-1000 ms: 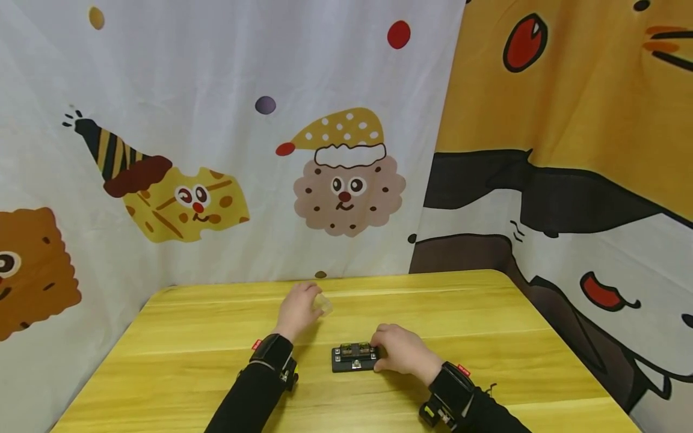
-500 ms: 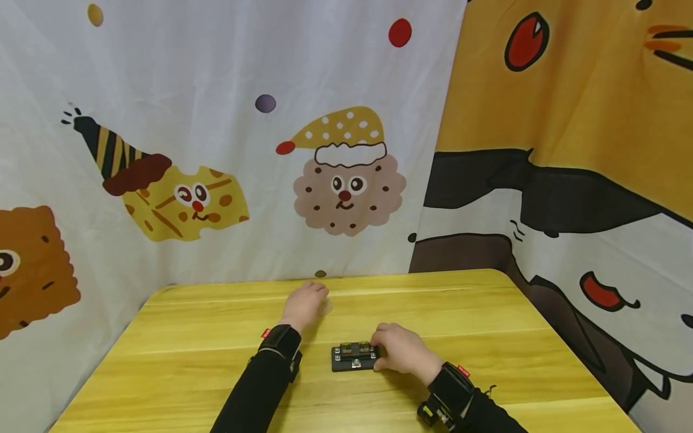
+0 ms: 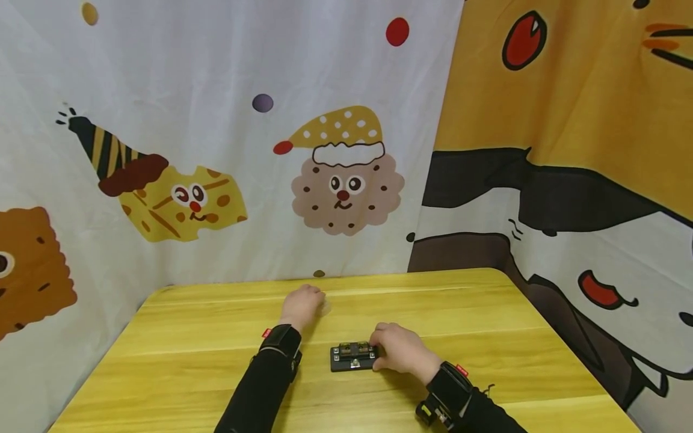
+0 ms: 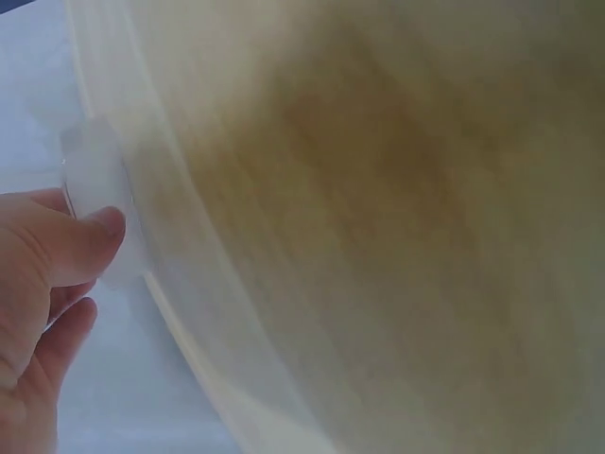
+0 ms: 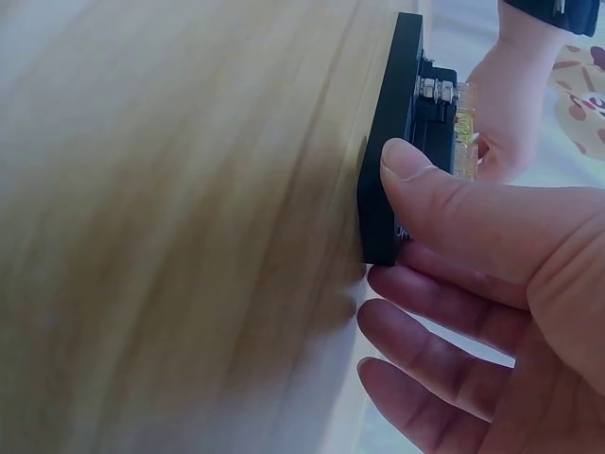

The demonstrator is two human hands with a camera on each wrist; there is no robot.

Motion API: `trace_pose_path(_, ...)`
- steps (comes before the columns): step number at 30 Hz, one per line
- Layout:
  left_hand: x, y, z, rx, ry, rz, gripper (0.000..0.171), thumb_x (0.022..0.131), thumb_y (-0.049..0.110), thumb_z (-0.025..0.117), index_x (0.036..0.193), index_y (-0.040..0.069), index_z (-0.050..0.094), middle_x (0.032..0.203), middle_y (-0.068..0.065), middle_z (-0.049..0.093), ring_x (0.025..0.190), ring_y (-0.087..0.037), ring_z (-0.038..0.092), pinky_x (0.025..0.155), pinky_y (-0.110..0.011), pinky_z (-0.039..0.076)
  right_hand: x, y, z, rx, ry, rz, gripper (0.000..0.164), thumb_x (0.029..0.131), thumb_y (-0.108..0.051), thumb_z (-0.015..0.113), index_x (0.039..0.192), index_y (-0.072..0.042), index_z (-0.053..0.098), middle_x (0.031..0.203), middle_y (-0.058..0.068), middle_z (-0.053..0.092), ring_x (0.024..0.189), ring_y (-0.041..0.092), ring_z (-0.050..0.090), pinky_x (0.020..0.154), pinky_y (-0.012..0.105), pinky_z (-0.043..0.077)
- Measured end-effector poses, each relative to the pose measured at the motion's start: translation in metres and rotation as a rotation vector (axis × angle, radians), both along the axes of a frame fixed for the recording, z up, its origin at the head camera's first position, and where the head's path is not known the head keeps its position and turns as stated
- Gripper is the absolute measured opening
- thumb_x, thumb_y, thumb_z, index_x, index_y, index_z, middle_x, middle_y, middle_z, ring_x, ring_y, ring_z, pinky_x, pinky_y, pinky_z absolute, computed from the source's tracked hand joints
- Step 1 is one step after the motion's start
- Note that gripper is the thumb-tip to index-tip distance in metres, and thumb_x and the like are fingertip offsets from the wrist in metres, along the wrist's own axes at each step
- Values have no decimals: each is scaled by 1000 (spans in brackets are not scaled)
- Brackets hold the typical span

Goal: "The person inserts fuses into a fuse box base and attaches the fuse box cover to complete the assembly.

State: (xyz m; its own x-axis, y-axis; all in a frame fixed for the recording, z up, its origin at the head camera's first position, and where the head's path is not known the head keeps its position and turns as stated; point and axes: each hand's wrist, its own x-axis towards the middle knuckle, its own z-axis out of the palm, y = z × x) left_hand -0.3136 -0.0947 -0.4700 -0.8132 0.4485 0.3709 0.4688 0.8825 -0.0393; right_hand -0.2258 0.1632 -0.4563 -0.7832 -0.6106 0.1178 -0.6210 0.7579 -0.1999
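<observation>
A black fuse block [image 3: 349, 365] with metal screw terminals and clear yellowish fuses lies flat on the wooden table. Its right end is held by my right hand [image 3: 406, 350]; in the right wrist view the thumb [image 5: 408, 161] presses on the black base [image 5: 389, 104], with the other fingers beneath and beside it. Farther back and to the left, my left hand [image 3: 301, 308] pinches a clear plastic cover [image 4: 95, 170] between thumb and fingers. Most of that cover is hidden behind the hand in the head view, where only a faint edge shows.
The yellow wood-grain table [image 3: 178, 361] reaches back to a white curtain [image 3: 216, 72] with cartoon prints. An orange and black printed curtain [image 3: 568, 108] hangs on the right. Both wrists wear black straps with cameras.
My left hand has turned over slightly and shifted a little, so its back now covers more of the clear cover. The right hand and fuse block stay in place.
</observation>
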Motion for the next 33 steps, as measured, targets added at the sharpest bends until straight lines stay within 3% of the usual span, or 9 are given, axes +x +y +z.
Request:
trace_pose_path(4,1,-1,0,23,4,18,15,83,1,74,88,15,74,89,-3,64,87,-24,61,75,-37,52,0,1,0,-9,5,7,37,75,-28,87,104,-11,73,95,-3,61,89,20,60,76,33,52)
trace_pose_path(9,0,-3,1,11,-14,46,16,81,-2,73,81,14,70,83,-4,57,82,-24,58,70,-38,52,0,3,-3,-21,9,1,37,74,-29,88,103,-12,73,94,-5,59,89,19,60,75,32,52)
trace_pose_path(17,2,-5,3,85,-124,61,11,82,8,78,89,13,72,87,-2,57,85,-23,59,73,-38,52,-1,2,-3,-48,-32,-9,37,75,-30,87,104,-13,73,94,-6,59,89,18,60,77,33,51)
trace_pose_path(24,8,1,17,149,-197,-20,28,82,19,82,107,10,75,98,-4,63,92,-24,62,80,-38,52,-2,3,-4,-62,-56,-14,36,75,-30,87,105,-13,73,95,-6,60,92,19,60,79,34,51)
trace_pose_path(29,19,7,32,178,-238,-67,32,80,20,84,108,8,75,99,-6,65,92,-25,63,82,-38,51,-2,4,-3,-80,-54,-9,37,75,-30,87,104,-12,73,96,-4,61,93,20,60,81,34,51)
trace_pose_path(33,26,11,37,179,-260,-87,29,79,23,84,103,9,77,93,-2,64,84,-20,60,78,-35,51,-2,4,-4,-92,-55,-5,37,75,-29,87,105,-12,73,97,-4,62,94,20,60,82,35,51)
